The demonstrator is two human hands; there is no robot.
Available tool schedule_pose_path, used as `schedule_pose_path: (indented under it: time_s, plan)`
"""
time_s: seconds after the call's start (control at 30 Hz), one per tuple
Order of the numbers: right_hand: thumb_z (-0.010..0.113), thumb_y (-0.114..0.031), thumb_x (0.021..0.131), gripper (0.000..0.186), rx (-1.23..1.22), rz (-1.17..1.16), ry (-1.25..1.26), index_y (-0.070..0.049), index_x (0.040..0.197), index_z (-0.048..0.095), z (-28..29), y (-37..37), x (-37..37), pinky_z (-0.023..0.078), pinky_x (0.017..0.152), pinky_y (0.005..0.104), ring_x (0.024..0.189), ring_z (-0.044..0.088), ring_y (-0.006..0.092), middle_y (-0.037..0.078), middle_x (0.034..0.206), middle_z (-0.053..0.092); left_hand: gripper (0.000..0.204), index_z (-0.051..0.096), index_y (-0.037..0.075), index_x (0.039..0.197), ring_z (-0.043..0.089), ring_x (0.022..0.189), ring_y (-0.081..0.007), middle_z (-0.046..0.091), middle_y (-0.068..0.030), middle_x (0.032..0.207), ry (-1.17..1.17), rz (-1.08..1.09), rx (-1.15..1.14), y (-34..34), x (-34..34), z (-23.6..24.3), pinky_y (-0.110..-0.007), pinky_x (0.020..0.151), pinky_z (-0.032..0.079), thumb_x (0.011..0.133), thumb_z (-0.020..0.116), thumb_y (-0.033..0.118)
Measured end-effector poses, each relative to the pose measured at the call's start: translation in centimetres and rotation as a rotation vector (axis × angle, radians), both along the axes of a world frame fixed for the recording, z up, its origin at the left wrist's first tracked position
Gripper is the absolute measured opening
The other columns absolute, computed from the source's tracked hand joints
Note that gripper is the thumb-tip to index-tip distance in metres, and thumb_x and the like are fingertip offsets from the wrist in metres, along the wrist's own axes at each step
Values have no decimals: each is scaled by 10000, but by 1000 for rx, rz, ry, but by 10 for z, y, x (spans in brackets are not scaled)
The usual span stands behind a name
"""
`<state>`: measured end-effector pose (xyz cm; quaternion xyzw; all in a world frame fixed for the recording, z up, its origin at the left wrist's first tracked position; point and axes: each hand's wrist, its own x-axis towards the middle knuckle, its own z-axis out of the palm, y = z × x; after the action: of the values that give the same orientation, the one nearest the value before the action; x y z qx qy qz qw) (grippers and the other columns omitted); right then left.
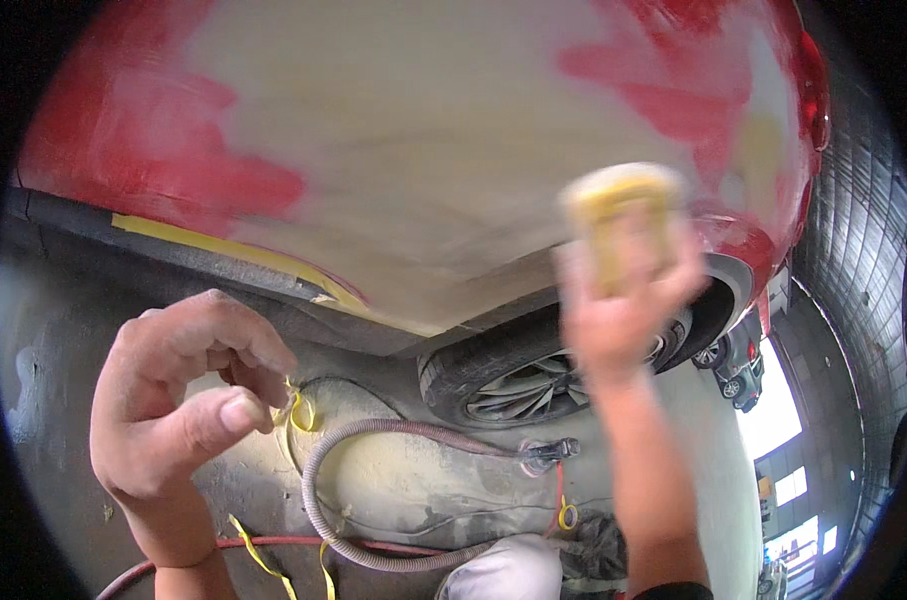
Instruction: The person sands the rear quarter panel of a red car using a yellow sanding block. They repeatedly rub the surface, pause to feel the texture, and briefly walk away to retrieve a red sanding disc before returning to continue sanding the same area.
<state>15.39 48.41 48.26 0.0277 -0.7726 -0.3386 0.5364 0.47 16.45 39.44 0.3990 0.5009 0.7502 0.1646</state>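
Yellow tape [243,257] edges the red-and-beige panel [403,150] toward nine o'clock; open room spreads at twelve. One blurred yellow-and-white block [623,188], at two, fills your right hand [621,322], its grip closed round it. Your left hand [153,430], at eight, curls loosely round bare air. One ribbed hose [311,480] loops at seven; one spoked wheel [533,388] stands at five.

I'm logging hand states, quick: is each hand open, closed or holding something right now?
Left hand: open, loosely curled, nothing visible in it.
Right hand: closed, holding the yellow block; blurred.
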Motion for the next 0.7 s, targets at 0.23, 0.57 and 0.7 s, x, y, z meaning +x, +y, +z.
schedule_pose_path:
  time_s: [0.23,0.57,0.7]
  plan:
    - [773,-257,890,631,10,-42,-62,-222,1475,537,33,18,11,424,1013,472,1203,492,368,206,1329,466,450,668,-68,900,657,690,-180,668,-112,758,21,-67,-73,1,0,-6,-276,674,514,826,784,360]
    - [840,-324,790,722,63,-53,-175,-348,1454,557,-33,-12,-13,389,993,484,1224,456,384,239,1406,459,447,666,-84,932,656,708,-179,670,-116,769,63,-113,-86,9,5,1,-286,668,517,856,784,341]
    - [819,-274,851,741,39,-80,2,-226,1513,491,51,43,32,386,1037,518,1218,470,390,201,1386,446,420,664,-88,946,647,709,-166,663,-106,782,89,-136,-100,8,3,-1,-284,664,515,881,774,312]
